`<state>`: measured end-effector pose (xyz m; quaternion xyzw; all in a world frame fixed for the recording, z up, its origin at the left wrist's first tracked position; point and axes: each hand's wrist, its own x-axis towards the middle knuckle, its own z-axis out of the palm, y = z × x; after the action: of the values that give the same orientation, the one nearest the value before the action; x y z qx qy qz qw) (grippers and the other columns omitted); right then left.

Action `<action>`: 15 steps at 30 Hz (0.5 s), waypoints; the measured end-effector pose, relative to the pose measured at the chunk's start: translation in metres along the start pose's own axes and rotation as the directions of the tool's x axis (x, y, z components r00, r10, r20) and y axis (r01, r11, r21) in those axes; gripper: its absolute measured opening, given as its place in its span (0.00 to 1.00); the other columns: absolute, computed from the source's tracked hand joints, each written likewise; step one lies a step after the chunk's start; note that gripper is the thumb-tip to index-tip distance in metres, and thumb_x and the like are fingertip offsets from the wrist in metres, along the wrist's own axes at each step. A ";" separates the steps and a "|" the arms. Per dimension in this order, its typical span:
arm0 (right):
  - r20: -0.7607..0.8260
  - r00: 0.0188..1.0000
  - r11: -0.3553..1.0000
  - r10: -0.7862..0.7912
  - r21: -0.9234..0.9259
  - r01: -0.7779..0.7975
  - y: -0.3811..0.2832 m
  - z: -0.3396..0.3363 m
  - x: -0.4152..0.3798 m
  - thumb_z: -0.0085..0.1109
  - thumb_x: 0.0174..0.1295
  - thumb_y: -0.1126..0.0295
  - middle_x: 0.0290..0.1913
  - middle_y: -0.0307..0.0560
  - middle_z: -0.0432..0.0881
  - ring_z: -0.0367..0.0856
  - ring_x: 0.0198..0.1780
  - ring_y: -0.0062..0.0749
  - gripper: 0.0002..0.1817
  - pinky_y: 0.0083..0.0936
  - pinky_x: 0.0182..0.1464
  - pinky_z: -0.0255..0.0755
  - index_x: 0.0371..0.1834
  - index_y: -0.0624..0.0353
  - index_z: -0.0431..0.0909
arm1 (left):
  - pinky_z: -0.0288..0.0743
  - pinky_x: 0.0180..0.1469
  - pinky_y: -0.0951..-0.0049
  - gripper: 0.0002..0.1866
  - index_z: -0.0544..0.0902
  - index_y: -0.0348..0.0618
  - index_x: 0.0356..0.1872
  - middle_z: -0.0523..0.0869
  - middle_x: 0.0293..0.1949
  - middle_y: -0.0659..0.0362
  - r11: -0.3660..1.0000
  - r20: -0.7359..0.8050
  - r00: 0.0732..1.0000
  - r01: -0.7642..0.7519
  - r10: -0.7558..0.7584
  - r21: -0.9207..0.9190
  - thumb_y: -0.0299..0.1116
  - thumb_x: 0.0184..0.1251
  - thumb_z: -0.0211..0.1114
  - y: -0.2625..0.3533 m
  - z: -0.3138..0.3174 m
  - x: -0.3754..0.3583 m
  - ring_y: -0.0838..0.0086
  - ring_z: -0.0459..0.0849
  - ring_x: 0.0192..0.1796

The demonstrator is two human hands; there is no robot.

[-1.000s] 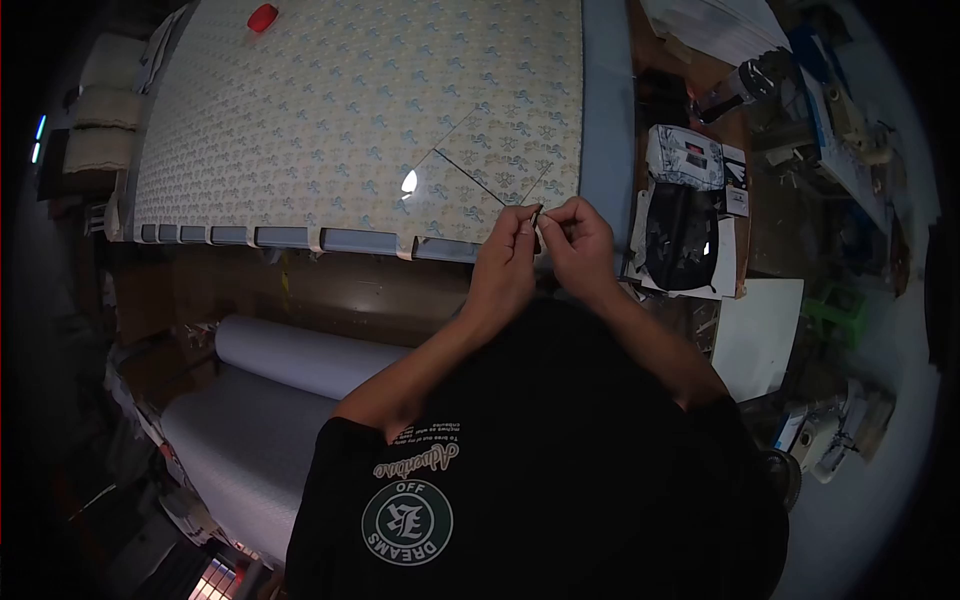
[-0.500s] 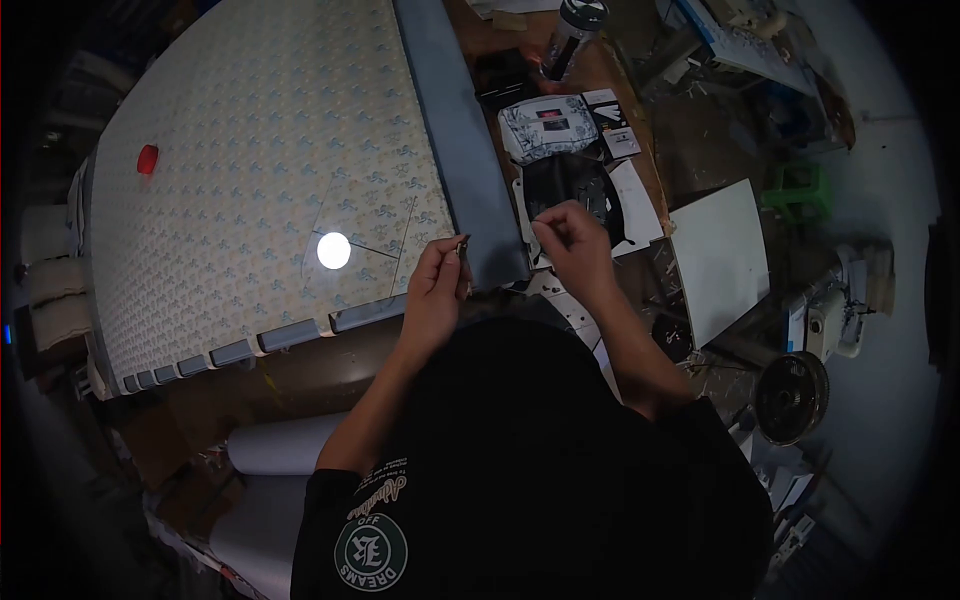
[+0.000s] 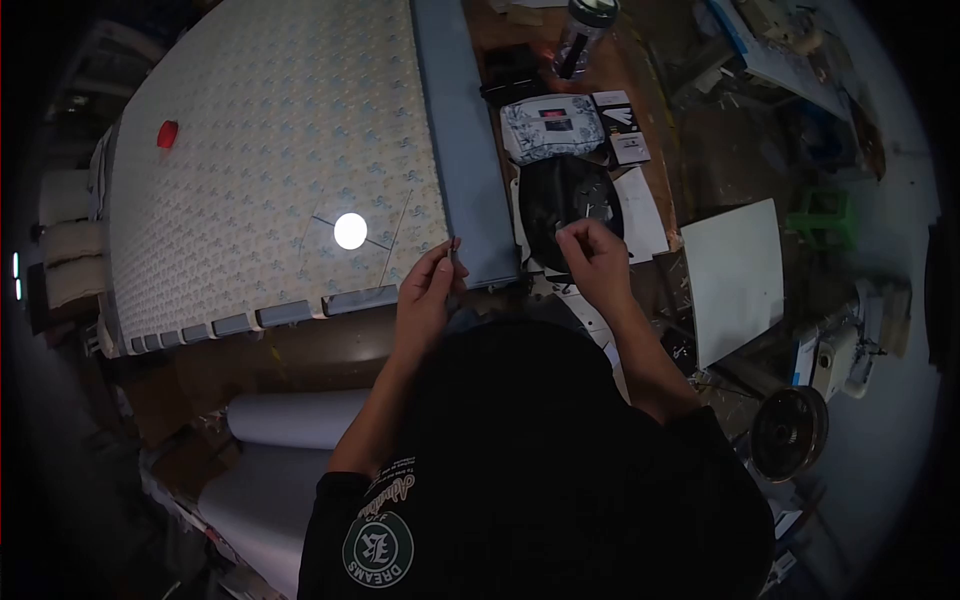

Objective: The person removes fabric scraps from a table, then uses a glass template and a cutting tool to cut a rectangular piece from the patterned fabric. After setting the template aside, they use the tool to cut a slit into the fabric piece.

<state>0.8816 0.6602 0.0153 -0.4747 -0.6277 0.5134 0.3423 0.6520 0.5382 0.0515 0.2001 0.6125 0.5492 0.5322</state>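
My left hand (image 3: 428, 288) is closed, with a small dark, narrow item (image 3: 453, 252) pinched between thumb and fingers; its kind is too small to make out. It is beside the front corner of the grey-blue strip (image 3: 470, 180) that edges the patterned fabric (image 3: 280, 170). My right hand (image 3: 600, 265) is closed in a pinch over the near part of a black pouch or bag (image 3: 545, 195). Whatever its fingertips hold, if anything, is too small to see. White paper (image 3: 640, 205) lies partly under the black pouch.
A blue-and-white patterned pouch (image 3: 552, 130), a small printed box (image 3: 625, 130) and a clear tumbler (image 3: 580, 45) stand farther back. A red object (image 3: 167, 133) rests on the fabric. At the right are a white board (image 3: 735, 285), a fan (image 3: 788, 433) and a green stool (image 3: 825, 215).
My right hand has moved a little right and down, away from my left hand. My left hand has shifted slightly left, still pinching the small item. The whole view has turned slightly.
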 end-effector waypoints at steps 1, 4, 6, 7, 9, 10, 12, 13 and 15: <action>0.040 0.999 0.999 -0.003 0.034 0.002 -0.008 0.010 -0.003 0.67 0.69 0.73 0.32 0.34 0.82 0.77 0.34 0.13 0.07 0.16 0.36 0.70 0.45 0.63 0.82 | 0.75 0.47 0.79 0.16 0.79 0.39 0.64 0.84 0.42 0.62 1.000 0.024 0.999 0.025 -0.026 0.017 0.36 0.84 0.56 0.005 0.003 -0.004 0.82 0.79 0.40; 0.614 0.782 0.980 0.107 0.066 -0.186 -0.026 0.040 -0.009 0.68 0.68 0.67 0.46 0.49 0.86 0.87 0.44 0.29 0.17 0.27 0.49 0.81 0.55 0.63 0.78 | 0.76 0.49 0.79 0.15 0.80 0.37 0.60 0.85 0.42 0.62 1.000 -0.021 1.000 0.010 -0.010 -0.012 0.34 0.80 0.63 0.004 0.005 -0.010 0.82 0.81 0.43; 0.701 0.711 0.971 0.048 0.135 -0.199 -0.028 0.067 -0.018 0.68 0.68 0.67 0.49 0.50 0.85 0.87 0.48 0.31 0.21 0.29 0.52 0.81 0.60 0.62 0.74 | 0.77 0.48 0.78 0.14 0.81 0.37 0.57 0.85 0.41 0.62 0.997 -0.044 0.999 -0.025 0.022 -0.071 0.33 0.78 0.66 -0.002 0.003 -0.015 0.82 0.81 0.43; 0.743 0.670 0.960 0.012 0.178 -0.216 -0.028 0.076 -0.022 0.67 0.69 0.67 0.52 0.51 0.85 0.87 0.53 0.32 0.25 0.30 0.55 0.80 0.65 0.62 0.71 | 0.78 0.46 0.78 0.13 0.81 0.37 0.54 0.86 0.40 0.62 0.998 -0.044 0.999 -0.026 0.024 -0.054 0.32 0.76 0.67 -0.004 0.001 -0.018 0.82 0.82 0.42; 0.789 0.615 0.964 0.016 0.151 -0.218 -0.021 0.090 -0.025 0.67 0.69 0.67 0.54 0.52 0.84 0.86 0.55 0.33 0.27 0.32 0.57 0.79 0.68 0.61 0.68 | 0.78 0.45 0.78 0.11 0.82 0.37 0.52 0.86 0.39 0.63 0.999 -0.058 0.998 -0.030 0.028 -0.029 0.31 0.75 0.69 -0.005 -0.002 -0.024 0.82 0.83 0.41; 0.812 0.582 0.970 0.032 0.114 -0.213 -0.020 0.097 -0.025 0.67 0.69 0.67 0.56 0.52 0.83 0.85 0.58 0.34 0.30 0.33 0.59 0.79 0.70 0.61 0.65 | 0.79 0.44 0.78 0.11 0.82 0.37 0.50 0.86 0.38 0.63 0.999 -0.101 0.994 -0.031 0.033 0.025 0.31 0.74 0.70 -0.004 -0.003 -0.028 0.82 0.83 0.40; 0.817 0.577 0.960 0.008 0.156 -0.234 -0.017 0.106 -0.024 0.65 0.69 0.68 0.55 0.52 0.83 0.85 0.58 0.35 0.29 0.34 0.59 0.79 0.70 0.61 0.66 | 0.79 0.43 0.78 0.10 0.82 0.37 0.48 0.86 0.37 0.63 0.997 -0.146 0.989 -0.019 0.031 0.078 0.31 0.74 0.71 -0.001 -0.011 -0.034 0.81 0.83 0.40; 0.816 0.578 0.949 -0.007 0.187 -0.252 -0.018 0.108 -0.024 0.63 0.70 0.68 0.55 0.52 0.83 0.85 0.58 0.36 0.28 0.34 0.59 0.78 0.70 0.60 0.66 | 0.80 0.44 0.77 0.11 0.83 0.37 0.49 0.86 0.38 0.62 0.999 -0.139 0.990 0.000 0.007 0.049 0.31 0.73 0.71 0.002 -0.017 -0.035 0.81 0.84 0.41; 0.786 0.616 0.974 -0.044 0.172 -0.150 -0.029 0.107 -0.022 0.60 0.70 0.71 0.54 0.51 0.82 0.83 0.54 0.32 0.30 0.31 0.55 0.79 0.73 0.61 0.63 | 0.80 0.45 0.77 0.11 0.83 0.37 0.49 0.87 0.39 0.62 1.000 -0.127 0.992 0.012 -0.009 0.017 0.32 0.73 0.71 0.005 -0.031 -0.032 0.81 0.84 0.43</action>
<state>0.7833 0.6043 0.0190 -0.1798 -0.6383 0.7453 0.0685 0.6344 0.4989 0.0644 0.1663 0.6511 0.5524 0.4932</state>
